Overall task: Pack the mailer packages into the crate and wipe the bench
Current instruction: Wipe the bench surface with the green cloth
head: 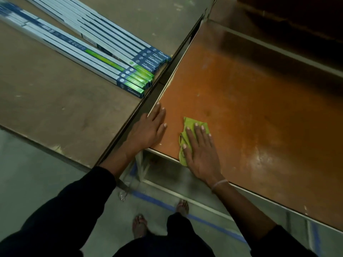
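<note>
Below, head view: we see the right hand (199,151) lying flat, fingers straight and spread, pressing a green cloth (187,138) onto the orange bench top (259,108) at its near left corner. Part of the cloth shows beyond the fingertips and by the thumb; the rest lies under the palm. The left hand (150,129) rests open on the same corner, fingers straight along the bench's left edge, holding nothing. We judge wiping to be the step in hand. The unwiped surface stretches away from the cloth to the right and forward, so the stroke would run that way, and the right hand is the nearer one. No mailer packages or crate are in view. Long tube-light boxes (118,60) lie on the adjoining brown table (55,108), to the left, apart from both hands.
</note>
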The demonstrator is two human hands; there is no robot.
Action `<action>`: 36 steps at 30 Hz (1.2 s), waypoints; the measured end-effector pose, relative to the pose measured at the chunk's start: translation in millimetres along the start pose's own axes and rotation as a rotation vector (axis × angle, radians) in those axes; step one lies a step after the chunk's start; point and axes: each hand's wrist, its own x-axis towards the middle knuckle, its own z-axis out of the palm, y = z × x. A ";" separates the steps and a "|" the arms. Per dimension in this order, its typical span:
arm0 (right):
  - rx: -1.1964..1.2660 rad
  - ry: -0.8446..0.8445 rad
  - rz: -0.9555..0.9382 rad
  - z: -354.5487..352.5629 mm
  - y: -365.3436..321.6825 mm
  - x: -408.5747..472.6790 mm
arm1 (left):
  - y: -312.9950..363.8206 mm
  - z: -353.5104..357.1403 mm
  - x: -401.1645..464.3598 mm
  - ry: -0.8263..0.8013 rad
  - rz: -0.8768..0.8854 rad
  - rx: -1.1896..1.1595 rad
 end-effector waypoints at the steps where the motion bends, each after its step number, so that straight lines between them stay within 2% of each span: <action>1: -0.003 0.002 0.001 -0.3 4.2 -5.1 | 3.0 -2.7 -0.9 0.005 -0.007 0.007; 5: -0.022 0.050 0.244 -2.5 16.3 -19.4 | 6.1 -5.7 -2.0 0.007 -0.008 0.060; 10: 0.035 -0.018 0.191 -3.7 13.8 -34.7 | 18.5 -5.7 -8.7 0.045 0.006 0.073; 13: 0.264 -0.084 0.228 -20.8 21.4 -32.9 | 39.4 -4.0 -15.3 0.029 0.030 0.014; 16: 0.606 0.026 0.347 -43.2 27.7 -31.4 | 67.4 4.9 -25.0 -0.004 0.115 -0.077; 18: 0.584 0.149 0.373 -48.8 39.4 -35.9 | 88.5 9.8 -31.5 0.019 0.159 -0.142; 20: 0.502 0.194 0.414 -50.7 51.3 -41.0 | 110.5 10.3 -35.4 0.051 0.164 -0.192; 24: 0.445 0.029 0.547 -47.5 62.4 -44.7 | 148.4 4.9 -37.3 0.005 0.053 -0.296; 26: 0.506 0.018 0.571 -47.9 63.4 -41.6 | 159.4 0.6 -33.1 -0.055 -0.031 -0.355; 31: 0.847 -0.034 0.733 -51.9 75.2 -39.9 | 163.6 1.2 -18.0 -0.118 -0.192 -0.530; 34: 1.141 -0.052 0.697 -28.3 100.0 -36.3 | 164.2 1.1 -15.1 -0.123 -0.170 -0.642; 36: 1.269 -0.045 0.673 -44.8 97.8 -45.4 | 167.0 0.2 -16.3 -0.114 -0.097 -0.722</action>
